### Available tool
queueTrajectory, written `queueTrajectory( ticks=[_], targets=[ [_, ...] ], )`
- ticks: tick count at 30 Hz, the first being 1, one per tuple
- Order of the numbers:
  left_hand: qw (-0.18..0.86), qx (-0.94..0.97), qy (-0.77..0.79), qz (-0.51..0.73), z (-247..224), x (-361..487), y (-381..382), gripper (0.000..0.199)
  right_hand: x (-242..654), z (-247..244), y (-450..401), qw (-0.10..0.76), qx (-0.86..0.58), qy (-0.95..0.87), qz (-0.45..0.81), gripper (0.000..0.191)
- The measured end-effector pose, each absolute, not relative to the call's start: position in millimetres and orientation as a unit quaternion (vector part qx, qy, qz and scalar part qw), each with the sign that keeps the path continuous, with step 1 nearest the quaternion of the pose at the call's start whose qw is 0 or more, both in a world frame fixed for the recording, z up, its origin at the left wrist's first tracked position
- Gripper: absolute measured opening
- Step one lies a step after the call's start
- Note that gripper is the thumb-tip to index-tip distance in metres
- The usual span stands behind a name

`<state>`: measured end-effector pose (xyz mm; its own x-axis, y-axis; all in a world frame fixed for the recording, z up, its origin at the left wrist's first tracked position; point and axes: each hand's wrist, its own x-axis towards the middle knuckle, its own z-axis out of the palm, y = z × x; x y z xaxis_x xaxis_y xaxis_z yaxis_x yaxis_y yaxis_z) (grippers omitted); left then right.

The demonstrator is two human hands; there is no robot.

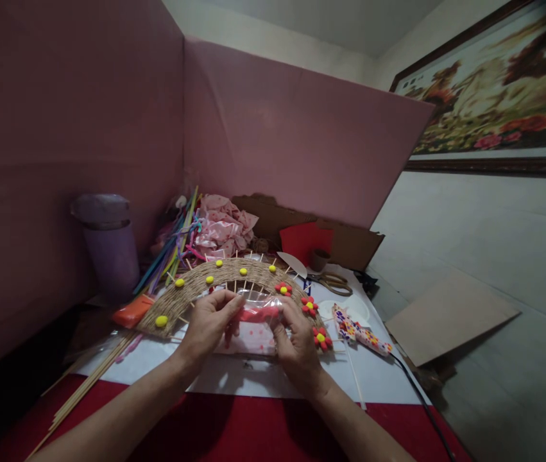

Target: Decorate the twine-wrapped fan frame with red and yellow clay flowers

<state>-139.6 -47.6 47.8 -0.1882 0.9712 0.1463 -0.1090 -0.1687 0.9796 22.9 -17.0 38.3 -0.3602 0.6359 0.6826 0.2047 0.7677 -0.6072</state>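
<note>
While both bare hands meet near the centre of the head view, a clear plastic bag (pixel 260 312) with something soft-looking and red inside is held between them. The left hand (pixel 209 323) pinches its left side, thumb and forefinger close together; the right hand (pixel 296 342) grips its right side between thumb and bent fingers. The step in hand looks like handling this bag; whether it is open, I cannot tell. Any further work on it would call for a steady pinch on both sides.

Just beyond the hands lies a twine-covered arch (pixel 229 269), thin sticks jutting from its edges. Yellow dots (pixel 179 282) are spaced along it, and red flowers (pixel 310 305) with yellow centres sit on its right side. An orange packet (pixel 132 310) touches its left end. To the right are scissors (pixel 333 282) and a flower-patterned tool (pixel 364 337) with a black cord.
</note>
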Motion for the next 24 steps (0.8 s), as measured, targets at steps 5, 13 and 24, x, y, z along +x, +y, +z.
queueTrajectory(
  ticks=[5, 13, 24],
  targets=[
    [0.530, 0.454, 0.405, 0.591, 49.9, -136.9, -48.3, 0.031, 22.7, 35.1, -14.6, 0.500, -0.328, -0.753, 0.277, 0.019],
    [0.535, 0.441, 0.421, 0.585, 49.1, -137.6, -49.2, 0.025, 22.0, 36.1, -13.8, 0.444, -0.277, -0.757, 0.392, 0.022],
    [0.515, 0.484, 0.419, 0.570, 49.2, -137.1, -49.7, 0.026, 23.3, 35.6, -12.6, 0.468, -0.322, -0.763, 0.310, 0.016]
  ],
)
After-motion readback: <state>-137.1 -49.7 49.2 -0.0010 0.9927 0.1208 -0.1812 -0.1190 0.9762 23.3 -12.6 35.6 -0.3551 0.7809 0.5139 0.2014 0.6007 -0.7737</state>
